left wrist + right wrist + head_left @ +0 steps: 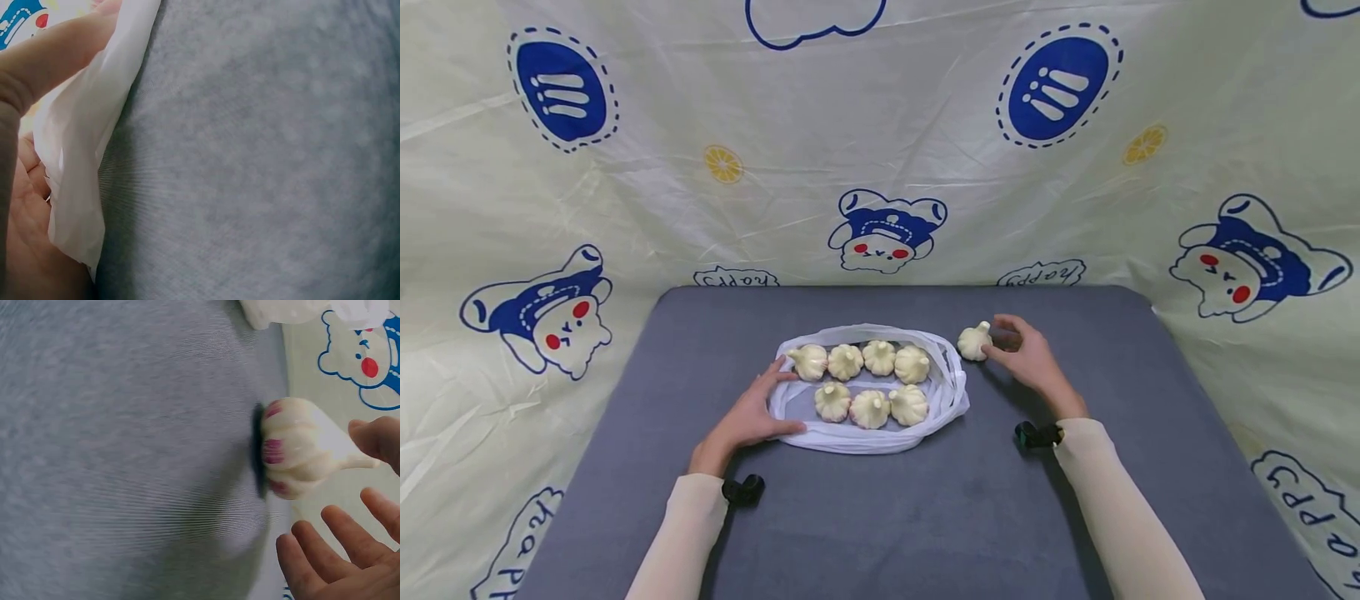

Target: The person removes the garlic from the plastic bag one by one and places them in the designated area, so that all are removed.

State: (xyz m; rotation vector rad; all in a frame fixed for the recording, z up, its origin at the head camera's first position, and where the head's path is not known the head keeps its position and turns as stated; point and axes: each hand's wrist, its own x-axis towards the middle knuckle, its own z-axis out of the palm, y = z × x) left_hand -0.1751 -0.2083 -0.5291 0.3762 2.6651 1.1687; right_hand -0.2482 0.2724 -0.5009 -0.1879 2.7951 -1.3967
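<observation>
A white plastic bag [865, 443] lies on the table with its mouth spread wide, and several garlic bulbs [870, 409] stand inside in two rows. My left hand [756, 417] holds the bag's left end, thumb along the near rim and fingers at the far side. White plastic [81, 137] covers part of that hand in the left wrist view. To the right of the bag, a single garlic bulb [300, 450] stands stem up on the table. My right hand [1026, 354] is beside it with fingers spread, the thumb overlapping its stem in the right wrist view.
Grey cloth covers the table [880, 525], whose far edge meets a pale printed curtain [880, 125] that also hangs at both sides. Each wrist wears a small black camera, one at the left sleeve [681, 517] and one at the right sleeve [1105, 475].
</observation>
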